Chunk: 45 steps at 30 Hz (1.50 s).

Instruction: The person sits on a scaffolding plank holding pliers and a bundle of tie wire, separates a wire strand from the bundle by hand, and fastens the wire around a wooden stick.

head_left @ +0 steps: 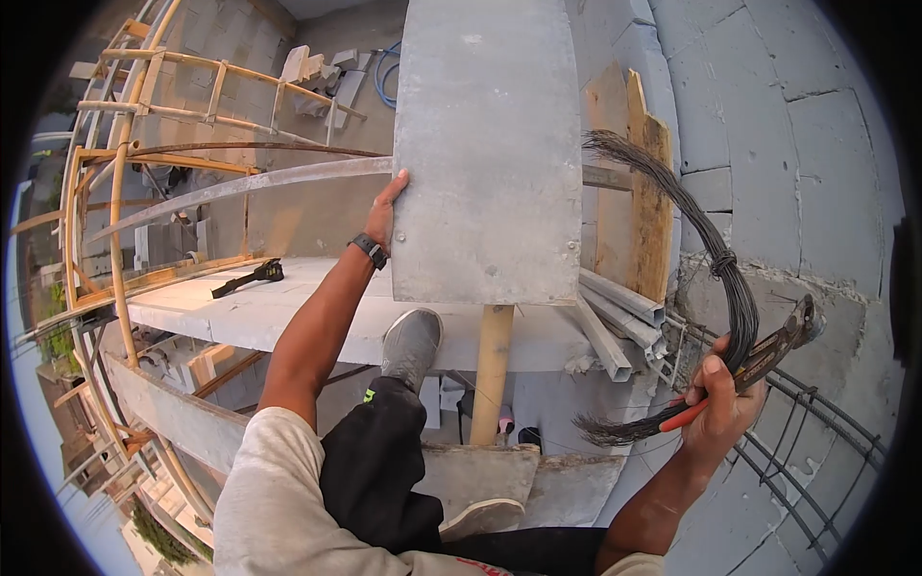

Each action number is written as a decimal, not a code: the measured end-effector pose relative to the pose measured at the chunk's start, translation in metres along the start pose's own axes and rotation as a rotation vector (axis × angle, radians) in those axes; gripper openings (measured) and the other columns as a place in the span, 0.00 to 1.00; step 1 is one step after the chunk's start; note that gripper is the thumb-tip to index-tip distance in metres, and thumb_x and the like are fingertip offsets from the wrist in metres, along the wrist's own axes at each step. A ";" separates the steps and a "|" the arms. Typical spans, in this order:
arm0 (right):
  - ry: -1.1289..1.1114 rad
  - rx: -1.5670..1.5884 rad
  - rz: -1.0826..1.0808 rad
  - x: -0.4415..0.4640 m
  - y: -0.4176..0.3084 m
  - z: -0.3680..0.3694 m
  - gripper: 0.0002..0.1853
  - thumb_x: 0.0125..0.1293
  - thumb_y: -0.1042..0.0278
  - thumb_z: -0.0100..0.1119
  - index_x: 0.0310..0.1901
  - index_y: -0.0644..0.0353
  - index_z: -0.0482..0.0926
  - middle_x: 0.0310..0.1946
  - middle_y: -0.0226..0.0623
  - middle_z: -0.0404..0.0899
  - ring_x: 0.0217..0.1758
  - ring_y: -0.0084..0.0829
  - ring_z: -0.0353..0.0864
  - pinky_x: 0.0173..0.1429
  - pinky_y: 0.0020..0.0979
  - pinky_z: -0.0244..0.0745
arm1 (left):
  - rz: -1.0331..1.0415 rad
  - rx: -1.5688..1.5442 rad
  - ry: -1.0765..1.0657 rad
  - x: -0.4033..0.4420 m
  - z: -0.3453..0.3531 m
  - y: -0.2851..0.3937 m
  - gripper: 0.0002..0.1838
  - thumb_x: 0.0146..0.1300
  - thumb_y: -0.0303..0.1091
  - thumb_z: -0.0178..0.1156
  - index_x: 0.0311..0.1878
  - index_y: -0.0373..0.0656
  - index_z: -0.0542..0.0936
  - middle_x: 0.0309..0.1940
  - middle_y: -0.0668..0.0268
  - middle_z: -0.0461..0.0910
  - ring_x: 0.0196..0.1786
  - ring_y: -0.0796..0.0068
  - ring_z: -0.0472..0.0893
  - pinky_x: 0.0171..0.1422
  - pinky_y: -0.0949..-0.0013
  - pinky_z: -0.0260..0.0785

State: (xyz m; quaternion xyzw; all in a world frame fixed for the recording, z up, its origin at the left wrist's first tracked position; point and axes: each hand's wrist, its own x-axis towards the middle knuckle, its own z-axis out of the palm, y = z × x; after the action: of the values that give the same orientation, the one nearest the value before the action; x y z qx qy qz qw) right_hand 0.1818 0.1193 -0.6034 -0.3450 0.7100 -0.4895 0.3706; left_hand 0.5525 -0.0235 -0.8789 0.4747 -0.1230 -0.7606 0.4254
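Right hand [722, 398] closed on wire bundle [713, 233] and pliers [783, 348], near rebar [828, 413]; bundle bound mid-length, no wire being tied. Left hand [382, 216] touches grey panel [485, 144] edge, fingers partly hidden, can't tell if gripping.

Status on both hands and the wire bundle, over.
Left hand against grey panel edge. Right hand gripping wire bundle and pliers. Possible snag: steel bars near right hand.
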 end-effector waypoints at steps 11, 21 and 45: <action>0.017 -0.032 -0.005 0.011 0.009 0.014 0.15 0.57 0.66 0.63 0.41 0.67 0.74 0.21 0.29 0.70 0.16 0.17 0.66 0.20 0.19 0.62 | -0.045 -0.023 -0.009 0.001 0.027 -0.020 0.35 0.64 0.56 0.58 0.63 0.37 0.70 0.54 0.55 0.78 0.53 0.63 0.80 0.59 0.60 0.74; -0.007 -0.073 -0.043 0.006 0.006 0.010 0.12 0.58 0.68 0.62 0.40 0.66 0.75 0.21 0.28 0.71 0.16 0.16 0.67 0.21 0.19 0.62 | -0.089 -0.044 -0.047 0.006 0.034 -0.028 0.36 0.62 0.58 0.59 0.62 0.38 0.71 0.53 0.56 0.79 0.53 0.64 0.81 0.58 0.61 0.74; 0.061 -0.206 -0.127 -0.002 0.007 -0.003 0.08 0.58 0.74 0.58 0.39 0.65 0.74 0.25 0.28 0.72 0.19 0.15 0.67 0.23 0.19 0.62 | 0.525 0.889 0.399 0.006 0.050 -0.011 0.38 0.55 0.54 0.68 0.60 0.34 0.70 0.54 0.53 0.76 0.54 0.60 0.77 0.59 0.60 0.69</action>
State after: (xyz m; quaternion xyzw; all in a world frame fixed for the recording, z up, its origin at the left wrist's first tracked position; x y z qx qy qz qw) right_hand 0.1794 0.1238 -0.6092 -0.4104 0.7441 -0.4470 0.2795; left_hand 0.5046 -0.0318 -0.8629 0.6969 -0.4634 -0.3994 0.3743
